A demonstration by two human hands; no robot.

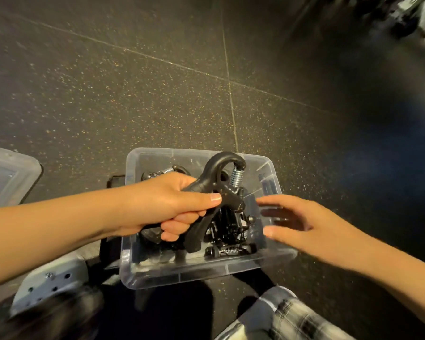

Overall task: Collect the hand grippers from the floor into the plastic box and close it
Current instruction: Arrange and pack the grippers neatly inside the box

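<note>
A dark rubber floor (133,94) flecked with pale specks and crossed by thin seams fills most of the view. On it, near the bottom centre, stands a clear rectangular plastic box (201,271) with rounded corners, its top uncovered. At the left edge lies a flat clear plastic piece with a rounded corner (8,173), cut off by the frame and well apart from the box; whether it is the box's lid cannot be told. A white metal bracket with round holes (49,280) sits just beside the box's near left corner, and a patch of black-and-white plaid cloth (292,315) shows at the lower right.

The left hand (167,204) reaches in from the left, above the box, its fingers and thumb curled round the two handles of a black plastic hand gripper with a hooked top (216,182); its silver coil spring (237,176) points toward the far wall. The right hand (304,224) comes in from the right with fingers straight and spread, holding nothing, its blurred tips over the box's right wall; contact cannot be told. Below both hands, more black hand grippers with small springs (231,249) lie jumbled on the box's bottom.
</note>
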